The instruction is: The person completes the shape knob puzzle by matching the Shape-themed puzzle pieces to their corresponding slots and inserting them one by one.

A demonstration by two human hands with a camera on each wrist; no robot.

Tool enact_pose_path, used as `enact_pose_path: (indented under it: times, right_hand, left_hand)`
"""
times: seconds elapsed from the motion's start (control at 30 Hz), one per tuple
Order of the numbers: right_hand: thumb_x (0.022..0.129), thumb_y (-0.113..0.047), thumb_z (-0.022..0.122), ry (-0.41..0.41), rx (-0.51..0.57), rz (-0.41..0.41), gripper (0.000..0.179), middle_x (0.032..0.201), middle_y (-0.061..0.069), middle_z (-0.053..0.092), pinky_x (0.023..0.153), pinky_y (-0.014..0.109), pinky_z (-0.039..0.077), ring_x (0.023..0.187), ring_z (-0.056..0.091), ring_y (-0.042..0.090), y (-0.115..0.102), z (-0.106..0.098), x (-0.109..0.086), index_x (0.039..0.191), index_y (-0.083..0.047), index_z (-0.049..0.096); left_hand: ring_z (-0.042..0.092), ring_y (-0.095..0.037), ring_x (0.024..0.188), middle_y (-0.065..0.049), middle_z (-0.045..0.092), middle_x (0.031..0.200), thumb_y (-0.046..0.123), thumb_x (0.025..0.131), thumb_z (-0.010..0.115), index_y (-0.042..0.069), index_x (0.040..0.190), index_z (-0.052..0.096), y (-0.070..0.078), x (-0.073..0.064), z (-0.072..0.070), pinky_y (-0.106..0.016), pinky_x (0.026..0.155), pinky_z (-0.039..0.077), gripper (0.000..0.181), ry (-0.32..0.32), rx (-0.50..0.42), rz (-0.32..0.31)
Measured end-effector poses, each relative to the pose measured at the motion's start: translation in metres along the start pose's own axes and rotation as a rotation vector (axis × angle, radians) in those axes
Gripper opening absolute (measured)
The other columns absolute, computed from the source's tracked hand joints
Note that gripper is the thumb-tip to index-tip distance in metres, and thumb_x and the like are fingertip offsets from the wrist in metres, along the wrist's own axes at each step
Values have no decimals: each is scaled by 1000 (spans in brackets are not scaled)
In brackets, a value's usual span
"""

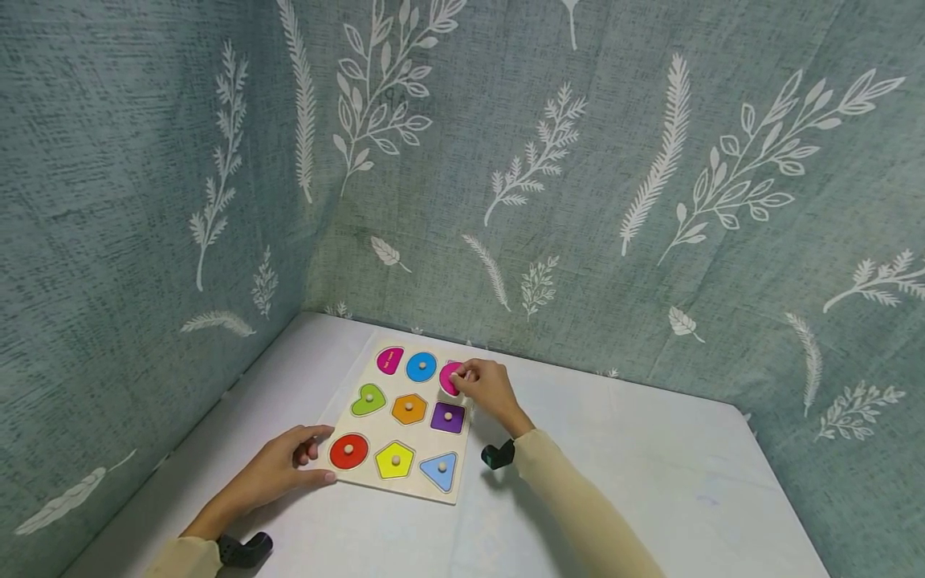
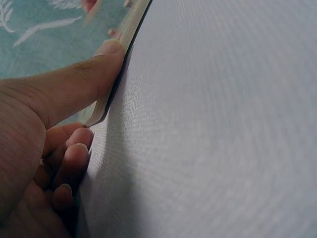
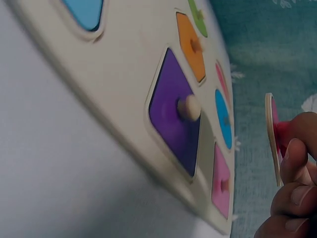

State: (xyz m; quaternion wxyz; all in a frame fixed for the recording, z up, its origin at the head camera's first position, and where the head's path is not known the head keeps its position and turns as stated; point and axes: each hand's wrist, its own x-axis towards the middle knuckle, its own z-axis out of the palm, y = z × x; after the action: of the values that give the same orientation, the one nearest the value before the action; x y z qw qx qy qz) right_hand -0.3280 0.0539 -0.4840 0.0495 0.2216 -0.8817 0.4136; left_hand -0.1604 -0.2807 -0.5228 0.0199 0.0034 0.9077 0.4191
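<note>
A wooden knob puzzle board (image 1: 390, 485) lies on the white table. At its near left corner my left hand (image 1: 278, 470) holds the edges, the thumb along the front edge and the index finger at the left side. In the left wrist view the board's edge (image 2: 101, 106) shows beside the thumb, the other fingers curled. My right hand (image 1: 491, 389) pinches a magenta puzzle piece (image 1: 448, 379) by its knob, above the far right corner. In the right wrist view this piece (image 3: 271, 139) is edge-on, raised off the board. The far left half-round recess (image 1: 390, 360) shows printed words and no knob.
Knobbed pieces sit in the board, among them a blue circle (image 1: 421, 367), orange hexagon (image 1: 409, 409), purple square (image 1: 448, 417), red circle (image 1: 348, 452) and yellow pentagon (image 1: 395, 461). A pink piece (image 3: 221, 181) sits at the far right corner. Patterned cloth walls (image 1: 549, 265) enclose the table (image 1: 621, 466).
</note>
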Motion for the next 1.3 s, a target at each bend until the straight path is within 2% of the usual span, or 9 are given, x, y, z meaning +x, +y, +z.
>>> enact_pose_path:
  times: [0.47, 0.63, 0.87, 1.3]
  right_hand:
    - [94, -24, 76, -25, -2, -15, 17, 67, -4, 55, 57, 22, 41, 61, 48, 9, -18, 26, 14, 93, -8, 73]
    - [95, -25, 76, -39, 4, -20, 16, 66, -4, 57, 56, 23, 41, 59, 49, 9, -25, 32, 21, 93, -9, 74]
    - [95, -22, 75, -55, 14, -26, 14, 63, -4, 56, 53, 22, 37, 54, 46, 9, -34, 41, 27, 93, -9, 75]
    - [95, -21, 75, -76, 54, 10, 13, 64, -3, 58, 50, 22, 37, 56, 48, 9, -40, 62, 38, 93, -8, 75]
  left_hand:
    - [48, -21, 85, -4, 50, 89, 27, 67, 98, -1, 139, 59, 0, -5, -1, -26, 69, 45, 86, 4, -17, -35]
    - [48, -20, 86, -4, 50, 90, 27, 69, 97, -2, 139, 58, 2, -5, -3, -26, 69, 44, 85, 5, -18, -9]
    - [48, -20, 86, -4, 50, 90, 28, 69, 97, -1, 138, 59, 0, -4, -2, -27, 70, 45, 84, 2, -21, -10]
    - [48, -20, 88, -3, 50, 92, 27, 70, 96, -1, 137, 60, 0, -5, -3, -26, 71, 43, 81, -1, -38, 26]
